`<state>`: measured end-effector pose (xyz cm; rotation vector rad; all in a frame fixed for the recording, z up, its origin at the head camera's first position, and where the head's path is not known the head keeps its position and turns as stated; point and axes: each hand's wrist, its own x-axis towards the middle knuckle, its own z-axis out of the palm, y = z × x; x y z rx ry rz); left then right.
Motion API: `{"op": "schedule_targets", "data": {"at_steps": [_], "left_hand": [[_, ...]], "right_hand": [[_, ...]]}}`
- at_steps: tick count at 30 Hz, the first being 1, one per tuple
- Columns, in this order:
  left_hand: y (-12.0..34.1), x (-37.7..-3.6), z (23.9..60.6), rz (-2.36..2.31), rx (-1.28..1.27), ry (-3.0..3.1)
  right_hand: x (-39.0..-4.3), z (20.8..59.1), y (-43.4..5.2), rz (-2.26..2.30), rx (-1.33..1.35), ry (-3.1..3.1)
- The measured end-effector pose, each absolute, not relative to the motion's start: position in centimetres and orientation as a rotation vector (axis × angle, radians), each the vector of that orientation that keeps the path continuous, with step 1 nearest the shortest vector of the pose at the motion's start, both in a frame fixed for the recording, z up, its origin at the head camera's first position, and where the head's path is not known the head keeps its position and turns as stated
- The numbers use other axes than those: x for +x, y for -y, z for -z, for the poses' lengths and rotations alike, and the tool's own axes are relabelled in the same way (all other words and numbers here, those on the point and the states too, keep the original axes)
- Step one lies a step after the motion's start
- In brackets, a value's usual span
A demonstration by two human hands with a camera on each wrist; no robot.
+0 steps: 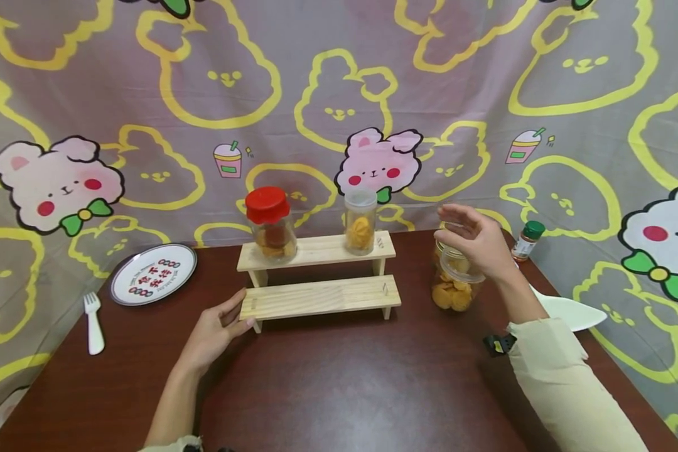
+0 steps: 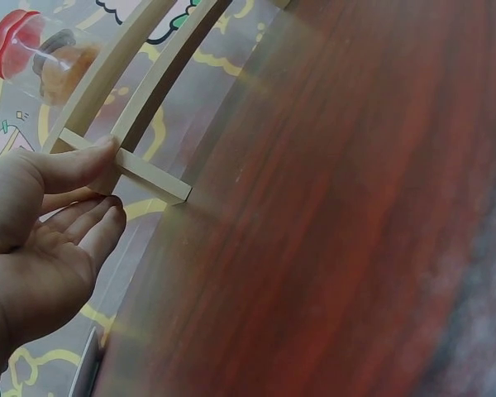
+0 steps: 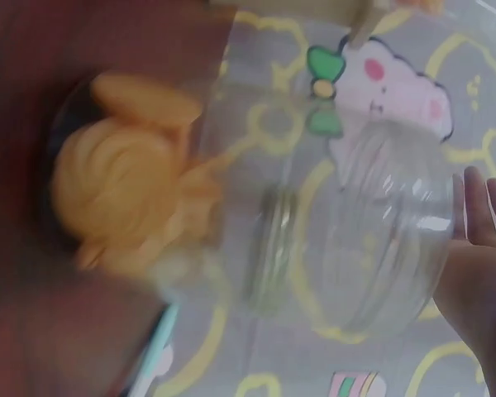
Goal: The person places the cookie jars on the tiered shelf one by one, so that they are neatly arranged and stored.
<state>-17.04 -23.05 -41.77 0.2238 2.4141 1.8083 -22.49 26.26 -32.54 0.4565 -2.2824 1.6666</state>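
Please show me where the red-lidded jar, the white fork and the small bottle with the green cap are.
red-lidded jar [image 1: 268, 204]: head view, on its red lid.
white fork [image 1: 94, 326]: head view, on its handle.
green-capped bottle [image 1: 533, 230]: head view, on its cap.

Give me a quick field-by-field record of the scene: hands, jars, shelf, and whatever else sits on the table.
left hand: fingers straight, touching the left end of the lower step of the wooden shelf
right hand: over the clear lid of the cookie jar; grip unclear
cookie jar: on the table, right of the shelf
shelf top step: red-lid jar at left, clear-lid jar at right
shelf lower step: bare
left side: plate, white fork
right side: green-cap bottle, white spoon
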Motion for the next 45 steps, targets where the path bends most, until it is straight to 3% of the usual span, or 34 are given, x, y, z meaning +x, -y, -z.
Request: {"op": "schedule_targets", "data": {"at_steps": [23,45], "left_hand": [[22.9,-17.2,41.2,-1.811,0.222,-2.421],[23.0,-17.2,41.8,-1.796,0.223,-2.435]], "right_hand": [[-21.6,34.8,-31.6,-1.353,0.401,2.689],[-21.3,35.7,-32.1,-1.333,0.514,2.837]]}}
